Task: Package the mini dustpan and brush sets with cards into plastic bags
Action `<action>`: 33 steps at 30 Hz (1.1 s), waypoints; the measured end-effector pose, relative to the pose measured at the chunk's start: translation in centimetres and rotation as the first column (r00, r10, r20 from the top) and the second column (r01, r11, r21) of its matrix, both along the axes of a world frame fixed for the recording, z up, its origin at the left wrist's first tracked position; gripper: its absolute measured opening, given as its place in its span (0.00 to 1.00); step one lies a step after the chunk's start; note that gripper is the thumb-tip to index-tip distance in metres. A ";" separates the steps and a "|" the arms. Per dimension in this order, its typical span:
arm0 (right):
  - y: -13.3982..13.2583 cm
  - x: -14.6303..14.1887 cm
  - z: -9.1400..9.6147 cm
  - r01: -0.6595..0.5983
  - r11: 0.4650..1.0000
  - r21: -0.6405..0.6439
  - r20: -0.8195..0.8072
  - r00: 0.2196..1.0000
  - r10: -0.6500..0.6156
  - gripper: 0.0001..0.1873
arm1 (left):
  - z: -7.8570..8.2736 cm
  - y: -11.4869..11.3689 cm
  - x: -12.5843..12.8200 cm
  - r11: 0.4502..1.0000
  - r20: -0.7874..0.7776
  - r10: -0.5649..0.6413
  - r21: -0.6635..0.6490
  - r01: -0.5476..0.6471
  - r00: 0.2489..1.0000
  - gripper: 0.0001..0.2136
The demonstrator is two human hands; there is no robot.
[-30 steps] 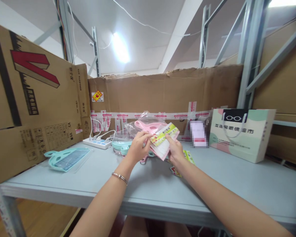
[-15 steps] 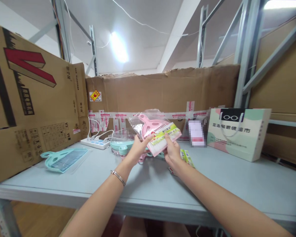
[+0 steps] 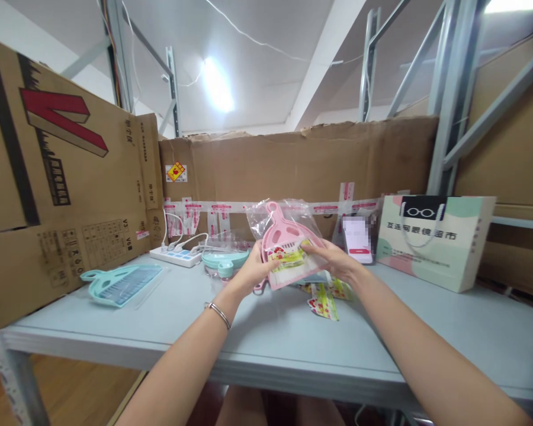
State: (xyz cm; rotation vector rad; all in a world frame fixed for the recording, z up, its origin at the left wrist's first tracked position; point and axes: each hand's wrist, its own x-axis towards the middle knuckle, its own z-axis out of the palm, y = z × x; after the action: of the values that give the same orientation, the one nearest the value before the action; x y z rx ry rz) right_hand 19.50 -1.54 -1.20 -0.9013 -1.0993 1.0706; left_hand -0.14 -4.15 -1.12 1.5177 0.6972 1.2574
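In front of me, above the table, a pink dustpan (image 3: 281, 229) in a clear plastic bag is held up with its handle pointing upward. A yellow-green printed card (image 3: 286, 258) lies across its lower half. My left hand (image 3: 254, 267) grips the left edge, thumb over the front. The right side is pinched by my right hand (image 3: 337, 260), with its fingers at the card's end. Several more printed cards (image 3: 324, 305) lie below my right hand. Behind my left hand sits a bagged turquoise item (image 3: 225, 260). Farther left lies a turquoise dustpan with brush (image 3: 122, 284).
A white power strip (image 3: 176, 255) with plugged cables is at the back left. Phone (image 3: 357, 239) and paper gift bag (image 3: 435, 242) stand at the back right. Cardboard walls (image 3: 257, 168) bound the table (image 3: 169, 331) behind and to the left.
The pink dustpan has turned more upright and faces me. The card now sits crumpled or folded across its front. My right hand has shifted up to the right edge, uncovering the cards below.
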 end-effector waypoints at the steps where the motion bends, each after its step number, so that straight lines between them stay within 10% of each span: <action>1: -0.1 0.3 0.1 -0.081 0.996 -0.035 0.075 0.994 0.083 0.23 | 0.0 -0.1 0.0 1.000 -0.005 -0.013 -0.008 0.013 1.000 0.26; 3: 0.0 0.6 0.0 -0.110 0.989 -0.102 0.199 0.972 0.128 0.22 | 0.0 -0.1 0.1 0.999 -0.008 0.005 -0.039 -0.005 1.000 0.26; 8: 1.8 0.6 -1.0 0.250 0.961 -0.117 0.254 0.943 -0.215 0.20 | 0.1 0.1 0.5 0.982 0.010 0.097 -0.166 -0.094 0.995 0.18; 13: 2.0 -0.5 -1.3 0.247 0.960 -0.129 0.220 0.951 -0.216 0.16 | 0.2 0.6 0.5 0.921 0.011 0.299 -0.266 -0.285 0.954 0.08; 23: -1.4 -0.8 0.8 -0.402 0.911 -0.094 -0.084 0.915 0.395 0.14 | -0.1 2.6 -0.8 0.868 0.076 0.343 -0.407 -0.285 0.936 0.10; 29: 0.0 -1.3 0.0 0.022 0.983 -0.184 -0.045 0.999 -0.031 0.06 | 0.8 1.0 -0.6 0.942 0.236 0.051 -0.334 0.032 0.970 0.09; 33: 0.0 -1.1 0.0 0.106 0.978 -0.181 0.066 0.993 -0.095 0.01 | 0.7 1.1 -0.6 0.944 0.216 0.109 -0.329 -0.033 0.970 0.07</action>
State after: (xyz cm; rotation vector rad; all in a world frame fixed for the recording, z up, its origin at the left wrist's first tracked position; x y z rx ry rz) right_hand 18.37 -1.58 -1.24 -1.1293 -1.0021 1.0805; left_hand -0.79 -3.07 -0.43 1.0662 0.7668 1.2787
